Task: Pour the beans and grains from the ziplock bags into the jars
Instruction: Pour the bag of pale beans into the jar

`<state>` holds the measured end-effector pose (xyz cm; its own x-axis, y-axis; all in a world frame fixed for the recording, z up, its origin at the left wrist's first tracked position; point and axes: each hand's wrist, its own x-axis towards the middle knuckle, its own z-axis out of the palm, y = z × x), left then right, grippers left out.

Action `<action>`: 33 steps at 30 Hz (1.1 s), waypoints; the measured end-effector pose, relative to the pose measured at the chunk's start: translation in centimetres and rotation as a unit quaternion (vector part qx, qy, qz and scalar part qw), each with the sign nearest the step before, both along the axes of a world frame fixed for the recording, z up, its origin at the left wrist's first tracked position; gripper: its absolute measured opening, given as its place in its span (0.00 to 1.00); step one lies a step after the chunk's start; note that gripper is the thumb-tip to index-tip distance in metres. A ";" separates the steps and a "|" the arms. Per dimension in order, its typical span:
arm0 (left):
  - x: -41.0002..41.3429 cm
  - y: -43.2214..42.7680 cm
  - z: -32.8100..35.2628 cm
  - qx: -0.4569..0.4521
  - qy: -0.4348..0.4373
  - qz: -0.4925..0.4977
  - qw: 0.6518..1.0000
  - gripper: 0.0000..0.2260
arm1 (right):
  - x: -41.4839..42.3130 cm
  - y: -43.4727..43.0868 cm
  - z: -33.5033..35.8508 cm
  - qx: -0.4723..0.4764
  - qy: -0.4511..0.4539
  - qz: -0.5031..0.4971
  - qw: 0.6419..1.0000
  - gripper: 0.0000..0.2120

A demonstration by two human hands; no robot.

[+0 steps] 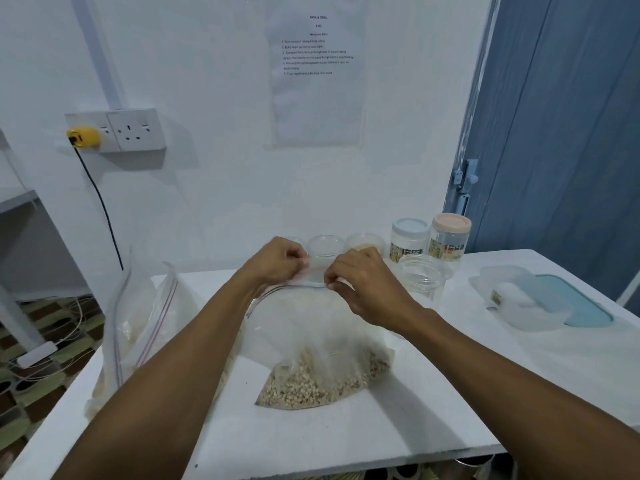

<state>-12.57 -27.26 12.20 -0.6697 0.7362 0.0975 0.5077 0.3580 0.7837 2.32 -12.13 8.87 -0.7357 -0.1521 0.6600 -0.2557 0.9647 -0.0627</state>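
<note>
A clear ziplock bag (322, 362) stands on the white table (433, 410), pale beans piled in its bottom. My left hand (277, 263) and my right hand (363, 285) both pinch the bag's zip strip at the top, close together. An open clear jar (424, 278) stands just right of my right hand. Behind my hands a row of open clear jars (326, 245) lines the wall; one (365, 242) holds pale grains. Two lidded jars stand at the back right, one with a blue lid (408, 237) and one with a pink lid (450, 235).
More ziplock bags (138, 323) with pale contents lie at the table's left edge. A clear box and a teal lid (554, 303) sit at the right. A wall socket with a yellow plug (83, 137) and black cable is at the left. A blue door (571, 133) stands at the right.
</note>
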 end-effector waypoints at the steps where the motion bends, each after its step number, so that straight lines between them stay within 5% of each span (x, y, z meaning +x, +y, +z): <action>1: -0.5 -0.1 -0.1 0.014 0.028 0.044 0.999 0.12 | 0.3 -0.3 0.1 0.008 -0.003 0.007 1.000 0.02; 6: -2.5 -0.8 -0.9 0.005 0.138 0.150 0.979 0.09 | 2.8 0.0 1.4 -0.035 -0.094 0.030 0.994 0.02; 16: -3.5 -0.8 -0.6 -0.008 0.215 0.104 0.971 0.07 | 5.3 -0.1 5.6 -0.173 -0.183 0.101 0.962 0.05; 19: -2.6 -1.6 0.0 0.027 0.102 0.042 0.994 0.01 | 4.9 0.3 5.7 -0.177 -0.208 0.087 0.958 0.04; 21: -1.6 -2.3 0.3 0.009 0.018 0.013 1.000 0.07 | 4.3 0.8 5.5 -0.161 -0.221 0.055 0.960 0.06; 25: 0.3 -4.4 0.7 -0.021 -0.026 -0.018 0.999 0.11 | 2.6 2.4 4.7 -0.103 -0.158 -0.049 0.981 0.08; 28: 1.2 -6.1 0.1 -0.049 -0.057 -0.074 0.994 0.07 | 1.8 3.5 4.2 -0.058 -0.250 -0.128 0.958 0.08; 33: 1.5 -7.5 -0.7 -0.026 -0.119 -0.092 0.988 0.15 | 1.1 4.6 3.4 -0.124 -0.264 -0.208 0.934 0.13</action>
<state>-11.03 -34.78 11.53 -0.5231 0.8477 -0.0881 0.3720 0.3201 0.8713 3.42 -7.51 12.31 -0.9302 0.3277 0.1655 0.2669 0.9131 -0.3083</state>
